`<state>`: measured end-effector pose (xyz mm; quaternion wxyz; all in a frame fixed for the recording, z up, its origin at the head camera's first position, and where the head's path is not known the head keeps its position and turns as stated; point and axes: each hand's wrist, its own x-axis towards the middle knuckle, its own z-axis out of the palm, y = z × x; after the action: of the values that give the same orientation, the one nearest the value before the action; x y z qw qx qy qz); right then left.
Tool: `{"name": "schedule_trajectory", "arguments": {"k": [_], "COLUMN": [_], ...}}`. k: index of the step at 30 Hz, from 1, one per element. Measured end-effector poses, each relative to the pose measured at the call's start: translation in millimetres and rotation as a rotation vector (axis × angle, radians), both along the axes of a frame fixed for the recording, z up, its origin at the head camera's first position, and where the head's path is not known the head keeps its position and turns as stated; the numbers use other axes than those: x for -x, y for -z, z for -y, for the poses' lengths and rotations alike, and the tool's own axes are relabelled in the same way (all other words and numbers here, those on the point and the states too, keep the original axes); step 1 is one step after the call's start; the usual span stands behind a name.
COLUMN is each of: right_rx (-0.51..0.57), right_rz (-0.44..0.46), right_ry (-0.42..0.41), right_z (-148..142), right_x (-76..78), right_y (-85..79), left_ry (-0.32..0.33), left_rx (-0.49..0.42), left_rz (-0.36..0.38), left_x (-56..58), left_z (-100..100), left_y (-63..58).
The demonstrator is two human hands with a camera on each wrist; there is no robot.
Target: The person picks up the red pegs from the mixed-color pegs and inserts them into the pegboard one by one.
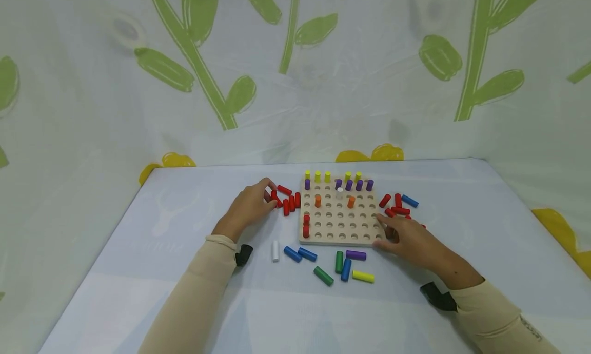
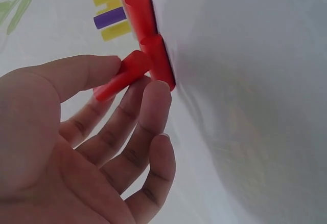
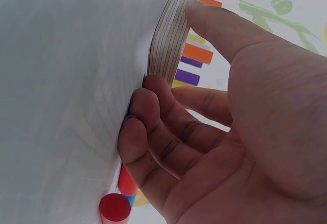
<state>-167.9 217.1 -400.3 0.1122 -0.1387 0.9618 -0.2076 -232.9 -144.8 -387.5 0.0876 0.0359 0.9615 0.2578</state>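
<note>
Biggest thing by far is the pale wall sheet (image 1: 360, 113) behind the pegboard (image 1: 339, 243), all green stems and leaves, then the white table (image 1: 277, 313) under the board. The board itself is light wood, flat, with rows of round holes. Right hand (image 1: 408, 239) is at the board's right edge, fingers loose and not wrapped round anything, thumb and fingertips just touching the wood. Left hand (image 1: 247, 205) is off the board's left side, pinching a red peg (image 2: 134, 66) between thumb and fingers, super close to other loose red pegs (image 1: 286, 207); can't tell if they touch. Standing in the board: yellow pegs (image 1: 317, 177) along the back, purple pegs (image 1: 349, 185) right in front of those, a white peg (image 1: 339, 193), two orange pegs (image 1: 351, 202), and two red ones at the front left. More reds plus a blue peg (image 1: 409, 200) lie right of the board, and mixed colours lie scattered in front of it.
</note>
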Motion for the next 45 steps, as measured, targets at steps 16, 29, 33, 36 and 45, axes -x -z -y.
{"name": "schedule_trajectory", "arguments": {"k": [16,29,33,36,45], "right_rx": [0.010,-0.007,-0.019,-0.052,-0.162], "right_rz": [0.016,0.021,0.024,0.033,0.042], "right_ry": [0.001,-0.004,-0.010,-0.015,-0.035], "right_z": [1,2,2,3,3], "right_x": [1.5,3.8,4.2,3.8,2.0], "right_y": [-0.7,-2.3,-2.2,-3.5,-8.1], "left_ry": [0.049,0.131,0.165,0.191,0.243], "left_rx": [-0.128,-0.210,-0.196,-0.192,-0.202], "left_rz": [-0.081,-0.134,-0.155,-0.171,-0.168], "left_x": [-9.8,-22.9,-26.0,-27.3,-32.7], "left_z": [-15,-32,-36,-37,-45], "left_y": [-12.7,-26.0,-26.5,-26.4,-28.5]}}
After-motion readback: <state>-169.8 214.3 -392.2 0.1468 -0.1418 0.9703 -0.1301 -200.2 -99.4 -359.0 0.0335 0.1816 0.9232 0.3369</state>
